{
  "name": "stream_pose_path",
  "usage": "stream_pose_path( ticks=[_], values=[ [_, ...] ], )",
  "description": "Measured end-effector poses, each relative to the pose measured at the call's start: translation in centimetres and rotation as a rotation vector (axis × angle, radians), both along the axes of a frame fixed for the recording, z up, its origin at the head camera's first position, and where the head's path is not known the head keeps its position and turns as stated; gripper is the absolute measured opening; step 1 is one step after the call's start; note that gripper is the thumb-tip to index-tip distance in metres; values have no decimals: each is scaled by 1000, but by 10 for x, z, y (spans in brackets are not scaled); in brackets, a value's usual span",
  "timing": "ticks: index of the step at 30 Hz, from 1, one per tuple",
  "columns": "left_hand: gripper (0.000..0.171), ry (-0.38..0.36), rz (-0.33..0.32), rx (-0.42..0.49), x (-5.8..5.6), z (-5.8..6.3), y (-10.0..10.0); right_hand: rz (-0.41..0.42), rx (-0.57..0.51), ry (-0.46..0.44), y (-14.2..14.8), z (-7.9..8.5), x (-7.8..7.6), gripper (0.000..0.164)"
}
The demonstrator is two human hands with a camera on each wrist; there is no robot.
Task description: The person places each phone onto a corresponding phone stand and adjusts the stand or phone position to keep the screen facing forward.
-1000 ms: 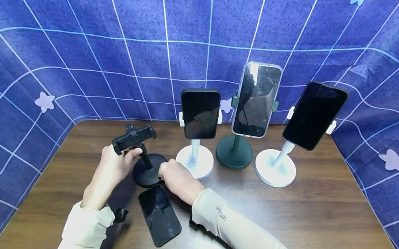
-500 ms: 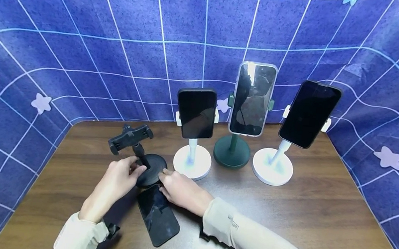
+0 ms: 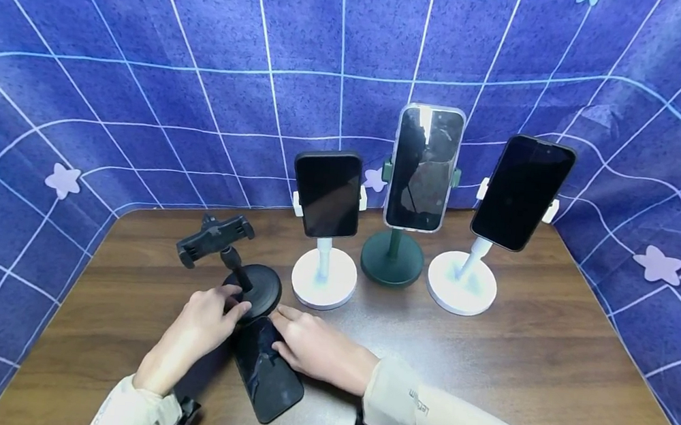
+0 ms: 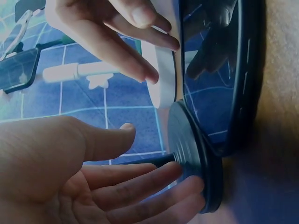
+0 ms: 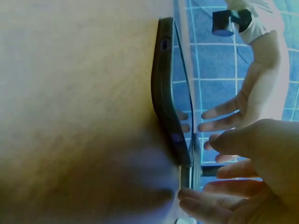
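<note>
A black phone stand stands at the left of the table with its clamp tilted and holding no phone. Directly in front of its base, a black smartphone lies face up. At the near left side of the base is my left hand, its fingers spread, fingertips right at the base in the left wrist view. My right hand reaches in from the right over the phone's upper edge, close to the base's right front. In the right wrist view, the fingers of that hand are loosely extended and grip nothing.
Behind, a white stand with a small phone, a green stand with a clear-cased phone, and a white stand with a tilted phone form a row. A blue gridded cloth surrounds the wooden table.
My left hand has come down from the black stand's clamp and let go of its stem. My right hand has loosened at the base and drawn back over the phone. The stand stays in place.
</note>
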State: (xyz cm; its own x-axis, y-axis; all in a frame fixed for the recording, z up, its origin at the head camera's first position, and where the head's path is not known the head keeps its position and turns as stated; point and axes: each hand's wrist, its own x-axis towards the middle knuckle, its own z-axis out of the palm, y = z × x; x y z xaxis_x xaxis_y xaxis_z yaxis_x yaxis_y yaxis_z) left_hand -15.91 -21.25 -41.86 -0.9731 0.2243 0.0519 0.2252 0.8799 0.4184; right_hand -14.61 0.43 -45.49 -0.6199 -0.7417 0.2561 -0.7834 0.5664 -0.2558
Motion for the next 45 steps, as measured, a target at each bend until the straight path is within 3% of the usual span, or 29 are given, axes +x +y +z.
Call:
stream_pose_path(
  ticks=[10, 16, 22, 29, 39, 45],
  values=[
    [34, 9, -5, -31, 7, -4, 1, -7, -11, 39, 15, -1, 14, 41],
    [33, -4, 4, -33, 11, -4, 4, -31, -23, 63, 23, -5, 22, 29],
    [29, 10, -3, -48, 13, -4, 6, -54, -20, -7, 28, -9, 26, 16],
    [16, -60, -18, -63, 15, -3, 5, -37, -33, -41, 28, -14, 27, 18],
    [39, -64, -39, -93, 15, -9, 2, -29, -13, -65, 24, -19, 32, 21],
    [27, -131, -7, -121, 16, -10, 1, -17, 23, -118, 21, -17, 35, 23]
  ],
)
